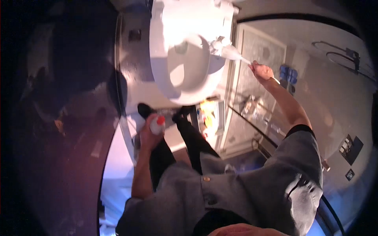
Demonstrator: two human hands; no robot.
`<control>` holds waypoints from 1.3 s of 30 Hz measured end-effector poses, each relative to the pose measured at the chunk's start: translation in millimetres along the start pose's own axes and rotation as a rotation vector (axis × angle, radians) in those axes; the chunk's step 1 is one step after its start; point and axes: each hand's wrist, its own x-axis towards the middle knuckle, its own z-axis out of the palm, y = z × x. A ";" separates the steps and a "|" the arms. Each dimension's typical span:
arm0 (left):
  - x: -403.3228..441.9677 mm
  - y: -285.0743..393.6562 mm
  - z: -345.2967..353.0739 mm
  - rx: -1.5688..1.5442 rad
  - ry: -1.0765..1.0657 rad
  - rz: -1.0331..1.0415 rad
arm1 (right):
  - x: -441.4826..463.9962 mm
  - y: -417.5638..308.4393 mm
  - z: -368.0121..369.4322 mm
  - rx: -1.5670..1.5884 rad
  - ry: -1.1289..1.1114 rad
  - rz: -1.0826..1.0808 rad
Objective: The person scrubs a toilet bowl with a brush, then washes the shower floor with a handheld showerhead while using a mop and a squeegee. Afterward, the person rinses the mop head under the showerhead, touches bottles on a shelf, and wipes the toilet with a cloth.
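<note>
My right hand [264, 72] is closed around the thin end of a white toilet brush [232, 52], held out at arm's length. The brush's wide end reaches over the right side of the toilet bowl [188, 67]; glare blurs its tip, and I cannot tell whether it touches the rim. Lower left, my left hand [149, 135] wraps round a white bottle [157, 126] with a red cap [160, 120]. The bottle stays close to my leg, in front of the toilet and apart from it. Strong light washes out the back of the toilet.
A box with bright bottles and packs [210, 118] stands on the floor right of my feet. Beyond it are a glass panel's dark edge [252, 126] and blue slippers [288, 74]. A dark curved surface [71, 137] fills the left side.
</note>
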 end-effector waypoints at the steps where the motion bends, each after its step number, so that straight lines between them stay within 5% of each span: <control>1: 2.0 4.6 -1.2 -0.040 -0.048 -0.046 | 21.5 -4.6 -13.5 0.048 0.076 0.044; 4: 4.9 3.4 3.3 -0.079 -0.108 -0.082 | 97.3 -30.2 -52.2 0.188 0.241 0.061; 10: 45.6 -2.3 37.0 -0.053 -0.160 0.072 | 178.5 -111.2 -126.2 0.357 0.183 0.055; 15: 83.6 -15.0 90.0 -0.344 -0.100 0.045 | 166.5 -23.2 -51.0 0.463 0.235 0.144; 18: 89.2 -10.0 97.7 -0.541 -0.064 -0.190 | 98.6 -7.5 4.9 0.612 0.353 0.148; 22: 71.9 4.1 79.5 -0.667 -0.034 -0.248 | -1.1 3.6 96.8 0.878 0.335 0.328; 24: 50.4 32.4 49.2 -0.559 -0.058 -0.189 | -48.5 10.3 150.2 0.978 0.279 0.369; 26: 29.2 63.6 17.7 -0.674 -0.157 -0.109 | -90.4 13.9 198.5 1.102 0.370 0.134; 28: 19.2 109.7 -13.2 -0.833 -0.201 -0.005 | -131.7 -6.2 177.9 1.709 0.111 0.229; 30: 25.6 165.3 -53.4 -0.830 -0.184 0.083 | -157.5 -26.0 156.5 1.820 0.013 0.313; 31: 44.9 164.5 -71.8 -0.888 -0.298 0.246 | -161.5 -28.2 182.0 1.833 0.012 0.216; 32: 56.4 191.0 -85.1 -0.996 -0.282 0.151 | -164.4 -33.9 181.9 1.776 -0.026 0.265; 34: 98.3 256.1 -89.4 -0.878 0.219 -0.035 | -167.9 -63.0 209.5 1.675 0.211 0.146; 35: 136.0 258.8 -92.5 -0.978 -0.089 0.283 | -169.1 -73.1 217.6 1.699 0.165 0.153; 39: 245.2 314.8 -66.1 -0.668 0.001 0.482 | -155.2 -106.3 156.8 1.614 0.062 0.157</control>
